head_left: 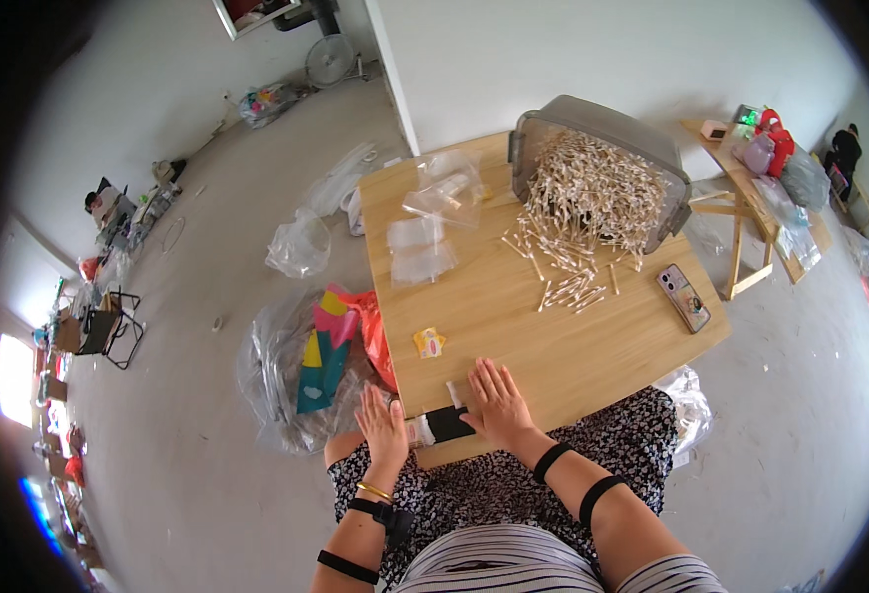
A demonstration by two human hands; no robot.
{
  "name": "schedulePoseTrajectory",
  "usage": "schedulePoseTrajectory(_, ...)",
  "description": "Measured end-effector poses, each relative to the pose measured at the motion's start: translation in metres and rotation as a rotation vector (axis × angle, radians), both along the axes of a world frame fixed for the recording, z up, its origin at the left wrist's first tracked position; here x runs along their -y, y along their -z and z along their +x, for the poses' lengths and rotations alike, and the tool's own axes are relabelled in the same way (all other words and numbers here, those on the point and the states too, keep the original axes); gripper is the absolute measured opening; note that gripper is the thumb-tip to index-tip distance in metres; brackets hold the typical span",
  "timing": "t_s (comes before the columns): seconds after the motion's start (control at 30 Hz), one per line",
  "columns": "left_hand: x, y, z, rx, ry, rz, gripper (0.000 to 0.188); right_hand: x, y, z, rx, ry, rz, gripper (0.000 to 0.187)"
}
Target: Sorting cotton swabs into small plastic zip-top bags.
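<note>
My left hand [383, 433] is held at the table's near left edge, fingers stretched out and nothing seen in it. Palm down by the near edge, my right hand [498, 405] lies with its fingers straight and slightly apart. Between the two hands sits a flat black item with a pale end [444, 424]; its kind I cannot make out. A small white piece [455, 394] lies just beyond it. Yellow paper labels [429, 343] rest farther up on the left. Cotton swabs [592, 193] spill from a grey plastic bin [607, 119] tipped onto its side.
Clear plastic bags [422, 247] lie on the wooden table's [513, 346] far left part. A phone [684, 297] is near its right edge. Left of the table stand a red bag [375, 336] and a large clear bag [266, 366]. A second table [750, 188] holds bags at right.
</note>
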State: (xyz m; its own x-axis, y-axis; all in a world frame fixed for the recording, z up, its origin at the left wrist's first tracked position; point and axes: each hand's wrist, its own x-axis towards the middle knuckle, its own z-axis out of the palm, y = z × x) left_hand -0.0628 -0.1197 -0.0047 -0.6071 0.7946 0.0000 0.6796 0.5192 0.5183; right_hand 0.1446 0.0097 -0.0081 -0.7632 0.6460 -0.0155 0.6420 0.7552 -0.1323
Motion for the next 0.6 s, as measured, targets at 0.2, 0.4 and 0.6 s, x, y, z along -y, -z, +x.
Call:
schedulePoseTrajectory(0.2,0.043,0.044,-0.023,0.369,-0.203,0.102,0.058,0.042,-0.009,-0.006,-0.019,-0.178,-0.018,0.083)
schedulePoseTrajectory(0.4,0.019,0.054,-0.01,0.421,-0.374,-0.053,0.066,0.047,-0.001,-0.003,-0.044,-0.149,-0.009,0.08)
schedulePoseTrajectory(0.6,0.02,0.065,-0.003,0.98,-0.506,0.318,0.07,0.058,0.001,-0.017,-0.029,-0.147,-0.008,0.08)
